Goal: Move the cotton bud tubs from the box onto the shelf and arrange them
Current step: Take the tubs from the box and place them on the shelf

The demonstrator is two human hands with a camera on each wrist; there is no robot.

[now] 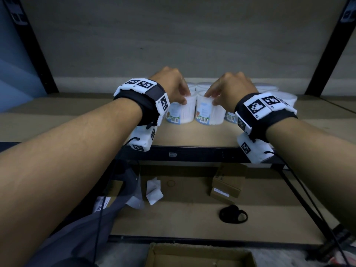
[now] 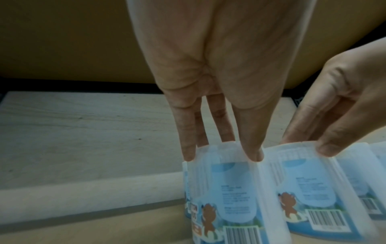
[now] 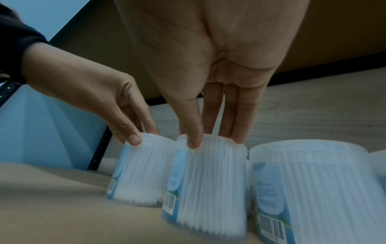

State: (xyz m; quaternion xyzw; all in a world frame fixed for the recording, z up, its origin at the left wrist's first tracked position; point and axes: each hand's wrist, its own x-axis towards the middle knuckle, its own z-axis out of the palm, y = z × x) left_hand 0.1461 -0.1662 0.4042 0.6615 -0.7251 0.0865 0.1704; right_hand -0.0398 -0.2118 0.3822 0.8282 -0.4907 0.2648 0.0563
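Observation:
Several clear cotton bud tubs with blue labels stand in rows on the wooden shelf (image 1: pixel 77 116). My left hand (image 1: pixel 180 92) pinches the lid rim of the front left tub (image 1: pixel 182 112) from above, thumb on the near side; the left wrist view shows the left hand (image 2: pixel 221 148) on that tub (image 2: pixel 236 194). My right hand (image 1: pixel 216 95) pinches the top of the neighbouring tub (image 1: pixel 208 112), and the right wrist view shows the right hand (image 3: pixel 215 138) on this tub (image 3: pixel 208 189). Both held tubs stand side by side, almost touching. A third tub (image 3: pixel 313 189) stands just right of them.
More tubs (image 1: pixel 285 97) fill the rows behind and to the right. Black shelf posts (image 1: pixel 327 47) frame the bay. The lower shelf holds small cardboard boxes (image 1: pixel 227 182), crumpled white paper (image 1: pixel 154 189) and a black strap (image 1: pixel 233 213). An open cardboard box (image 1: pixel 200 255) sits below.

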